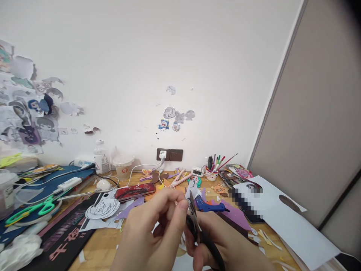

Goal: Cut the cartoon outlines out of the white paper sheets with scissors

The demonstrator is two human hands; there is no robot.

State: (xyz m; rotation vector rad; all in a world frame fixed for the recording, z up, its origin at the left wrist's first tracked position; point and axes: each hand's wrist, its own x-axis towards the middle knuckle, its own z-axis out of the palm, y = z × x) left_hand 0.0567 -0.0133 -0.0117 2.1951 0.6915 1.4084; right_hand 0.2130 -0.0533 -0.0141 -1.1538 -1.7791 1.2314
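Observation:
My left hand (153, 229) pinches a small piece of white paper (192, 187) with black line drawing on it. The paper shows just past the thumb and fingertips, and part of it is hidden by the fingers. My right hand (225, 235) is closed round black-handled scissors (212, 246). Their blades point up and away from me, right beside the left thumb, at the paper's edge. Whether the blades touch the paper I cannot tell. Beyond the right hand lies a blue glue gun (211, 205) on purple sheet material (232, 218).
Cut-out drawings (103, 207) and a red phone (135, 191) lie to the left, with green scissors (31, 210) farther out. A pen cup (212, 174) stands at the back. White paper (293, 222) and scraps (263, 239) cover the right side.

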